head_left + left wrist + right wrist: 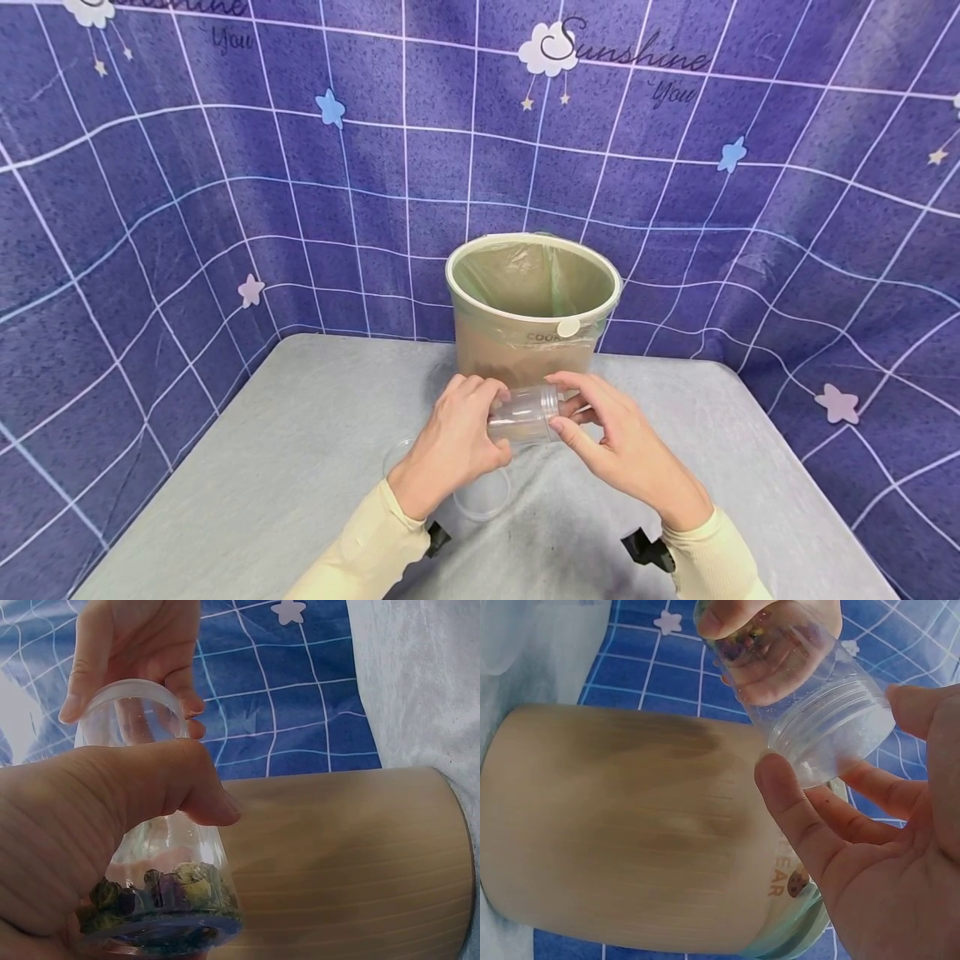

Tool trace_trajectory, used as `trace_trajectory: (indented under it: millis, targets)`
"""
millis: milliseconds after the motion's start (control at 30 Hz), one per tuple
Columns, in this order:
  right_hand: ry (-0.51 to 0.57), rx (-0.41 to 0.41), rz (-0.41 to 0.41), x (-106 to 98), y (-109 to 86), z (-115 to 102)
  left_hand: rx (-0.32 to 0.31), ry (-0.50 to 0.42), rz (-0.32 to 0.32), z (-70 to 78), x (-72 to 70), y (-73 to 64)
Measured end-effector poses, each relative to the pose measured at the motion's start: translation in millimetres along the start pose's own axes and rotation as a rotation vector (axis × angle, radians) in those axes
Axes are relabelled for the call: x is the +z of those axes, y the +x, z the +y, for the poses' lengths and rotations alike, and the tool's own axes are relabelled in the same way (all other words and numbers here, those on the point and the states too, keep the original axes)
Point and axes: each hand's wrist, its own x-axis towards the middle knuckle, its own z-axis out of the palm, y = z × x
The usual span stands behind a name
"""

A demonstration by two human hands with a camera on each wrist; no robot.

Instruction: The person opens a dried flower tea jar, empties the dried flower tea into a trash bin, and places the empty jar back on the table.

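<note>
A clear plastic jar (pixel 521 414) lies tilted on its side in the air, in front of the bin. My left hand (pixel 461 429) grips it round the body near its base, thumb across the side in the left wrist view. Dried flower buds (pixel 176 889) gather near the bottom of the jar. At the mouth, my right hand (pixel 611 433) holds the threaded rim (pixel 832 724) between thumb and a finger. Its other fingers are bent close to the opening; whether any reach inside is unclear. A clear round lid (pixel 482 517) lies on the table below my left hand.
Just beyond the hands stands a beige bin (pixel 491 346) with a thin plastic liner (pixel 555 279). Another clear round piece (pixel 387 458) is partly hidden by my left wrist. A purple-blue gridded cloth (pixel 375 183) hangs round the grey table (pixel 322 400).
</note>
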Motion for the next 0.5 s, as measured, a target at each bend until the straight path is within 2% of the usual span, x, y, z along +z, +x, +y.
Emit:
trace_trajectory:
  millis: [500]
  targets:
    - [0.068, -0.035, -0.016, -0.3, 0.3, -2.1, 0.005, 0.008, 0.011, -0.6, 0.4, -0.2]
